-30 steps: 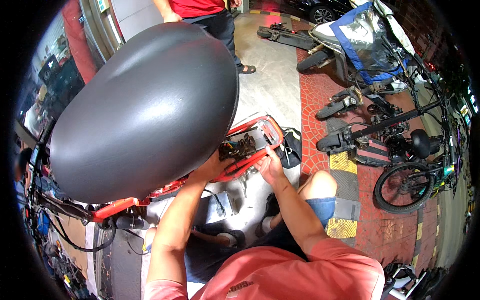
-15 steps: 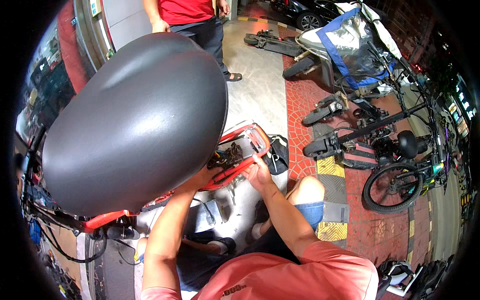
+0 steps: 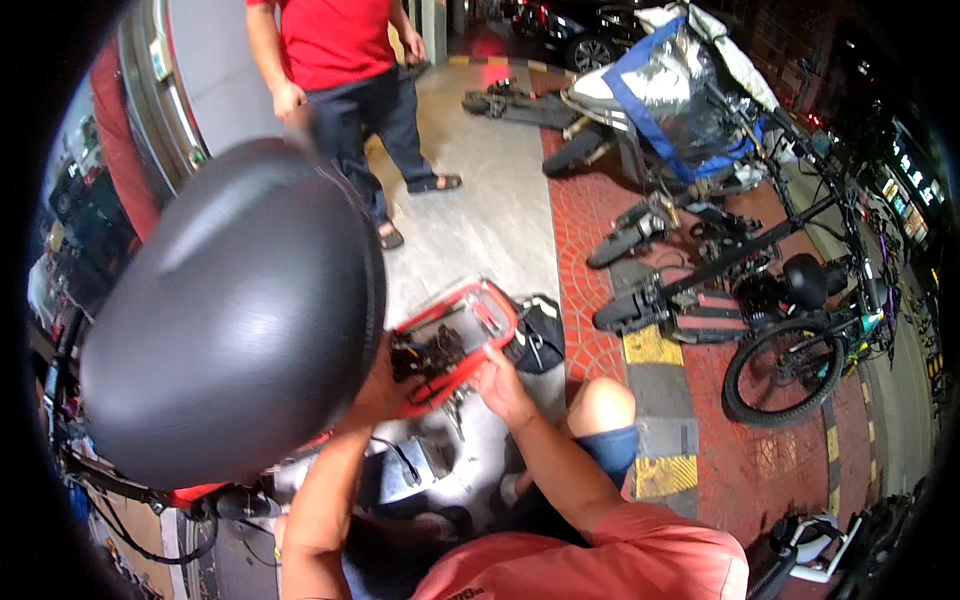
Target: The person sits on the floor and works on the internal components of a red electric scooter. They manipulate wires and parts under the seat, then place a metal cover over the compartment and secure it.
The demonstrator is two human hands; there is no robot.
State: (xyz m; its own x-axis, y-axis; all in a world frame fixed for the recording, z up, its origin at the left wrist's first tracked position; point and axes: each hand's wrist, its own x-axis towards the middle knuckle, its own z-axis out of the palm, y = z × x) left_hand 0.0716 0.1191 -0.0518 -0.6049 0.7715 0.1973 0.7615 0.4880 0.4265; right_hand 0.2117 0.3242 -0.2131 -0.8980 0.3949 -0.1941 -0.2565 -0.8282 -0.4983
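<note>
A large black saddle fills the left of the view, close to me. Past its right edge lies the red frame of what looks like an electric bike, with an uncovered hollow holding dark wiring. My right hand has its fingers closed on the frame's near side rail, by the rounded end. At the hollow's left end is my left hand, partly covered by the saddle; its fingers are blurred and hidden. Beneath the frame, a silvery flat box with a dark cable and plug rests on the floor.
A person in a red shirt stands beyond the saddle. A black bag sits behind the frame's end. Parked scooters and a bicycle line the right, on red paving. A step edge with yellow stripes runs beside my knee.
My view has shifted, so the saddle appears further left and lower and more of the standing person shows. Both hands remain at the red frame, which sits lower in the picture.
</note>
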